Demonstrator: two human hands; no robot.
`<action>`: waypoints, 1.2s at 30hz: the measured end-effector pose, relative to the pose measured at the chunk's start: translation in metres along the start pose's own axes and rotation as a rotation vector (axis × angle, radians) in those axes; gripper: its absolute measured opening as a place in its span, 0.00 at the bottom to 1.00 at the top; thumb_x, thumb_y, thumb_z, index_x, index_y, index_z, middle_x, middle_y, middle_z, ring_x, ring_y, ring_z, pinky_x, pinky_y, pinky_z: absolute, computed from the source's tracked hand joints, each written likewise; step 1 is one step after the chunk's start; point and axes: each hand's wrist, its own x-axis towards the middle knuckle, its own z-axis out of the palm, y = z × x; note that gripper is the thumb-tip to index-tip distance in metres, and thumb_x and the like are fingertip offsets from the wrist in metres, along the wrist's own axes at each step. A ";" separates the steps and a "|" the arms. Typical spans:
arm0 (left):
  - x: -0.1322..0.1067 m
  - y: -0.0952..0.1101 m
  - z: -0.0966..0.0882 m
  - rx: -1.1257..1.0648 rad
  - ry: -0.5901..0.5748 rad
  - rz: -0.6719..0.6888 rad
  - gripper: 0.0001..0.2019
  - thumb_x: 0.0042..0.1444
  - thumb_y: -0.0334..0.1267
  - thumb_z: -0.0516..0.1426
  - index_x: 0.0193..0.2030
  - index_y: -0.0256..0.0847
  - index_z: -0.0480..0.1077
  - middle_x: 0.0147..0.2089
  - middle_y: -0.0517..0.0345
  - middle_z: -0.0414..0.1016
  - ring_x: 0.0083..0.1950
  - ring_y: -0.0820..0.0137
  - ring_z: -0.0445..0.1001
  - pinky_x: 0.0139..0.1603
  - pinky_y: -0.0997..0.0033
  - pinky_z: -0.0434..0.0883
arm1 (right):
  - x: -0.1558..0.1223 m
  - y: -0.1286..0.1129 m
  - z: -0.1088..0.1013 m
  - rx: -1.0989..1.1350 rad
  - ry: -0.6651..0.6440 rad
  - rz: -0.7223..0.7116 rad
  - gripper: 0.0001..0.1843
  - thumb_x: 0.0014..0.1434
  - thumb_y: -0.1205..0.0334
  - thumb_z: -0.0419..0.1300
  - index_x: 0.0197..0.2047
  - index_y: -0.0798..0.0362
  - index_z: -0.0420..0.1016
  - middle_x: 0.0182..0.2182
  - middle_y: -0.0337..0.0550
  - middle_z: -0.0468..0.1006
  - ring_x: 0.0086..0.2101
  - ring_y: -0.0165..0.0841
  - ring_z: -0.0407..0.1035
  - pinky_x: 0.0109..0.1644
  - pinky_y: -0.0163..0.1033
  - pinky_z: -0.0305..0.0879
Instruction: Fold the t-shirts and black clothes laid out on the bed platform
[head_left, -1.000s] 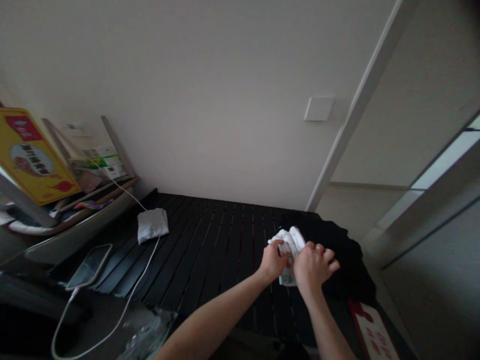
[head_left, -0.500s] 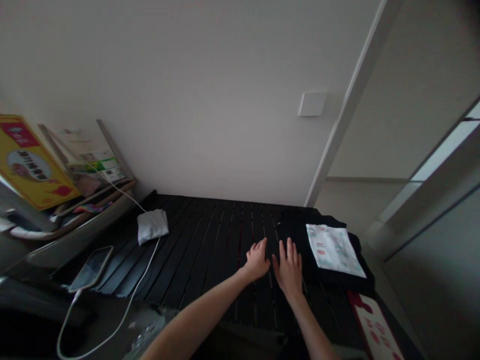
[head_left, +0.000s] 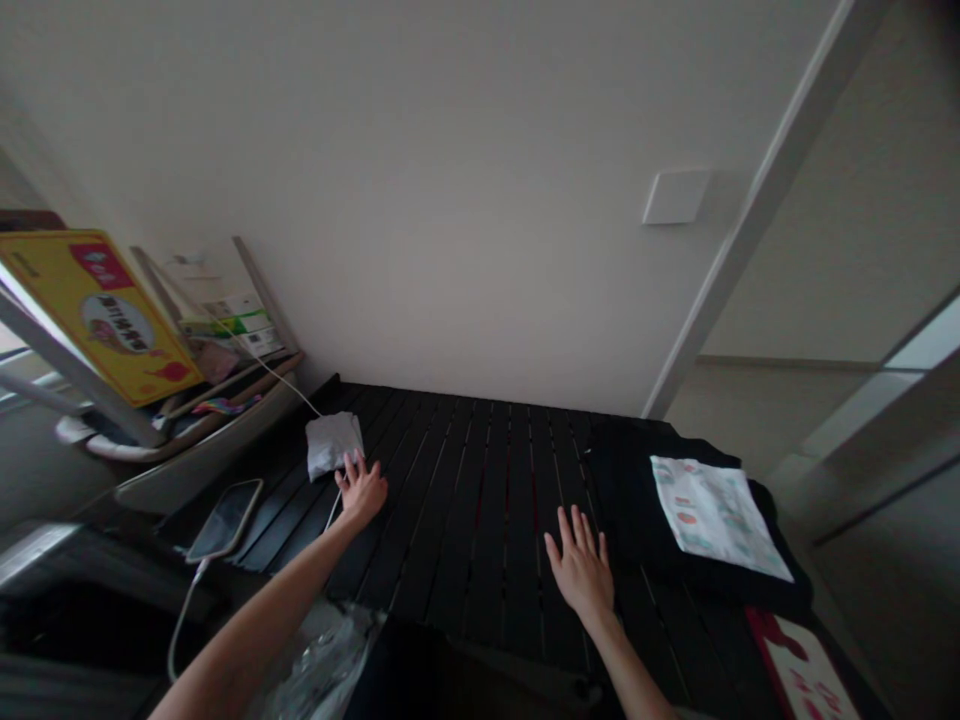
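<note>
Far edge: a long black counter of narrow slats (head_left: 457, 470) meets a plain pale wall (head_left: 450, 200).
Open room: a broad run of slats lies between the two hands and stretches back to the wall.
Left end: a dark-screened phone in a pale case (head_left: 225, 520) lies near the front edge, plugged into a thin white cable (head_left: 182, 610).
Right end: a spread of matte black fabric (head_left: 626, 490) covers the slats; a red-and-white printed board (head_left: 808, 665) lies just in front.
Grey bundle: a small, light grey folded cloth (head_left: 328, 440), roughly square and softly creased, sits left of centre towards the wall.
White cloth: a flat, four-sided white fabric piece with faint green and coral prints (head_left: 720, 515) lies on the black fabric, right of both hands.
Left hand: the left hand (head_left: 362, 492) is open, fingers spread, at the bundle's near right corner, gripping nothing; whether it touches, I cannot tell.
Right hand: the right hand (head_left: 581, 565) is open and flat, palm down, holding nothing, just left of the black fabric.
</note>
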 end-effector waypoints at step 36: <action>-0.093 0.094 -0.054 -0.717 -0.408 0.812 0.28 0.46 0.36 0.63 0.57 0.46 0.68 0.59 0.51 0.69 0.60 0.57 0.66 0.61 0.55 0.62 | -0.004 0.003 0.004 -0.079 0.017 -0.036 0.35 0.63 0.53 0.41 0.70 0.53 0.44 0.70 0.45 0.40 0.67 0.39 0.39 0.68 0.54 0.35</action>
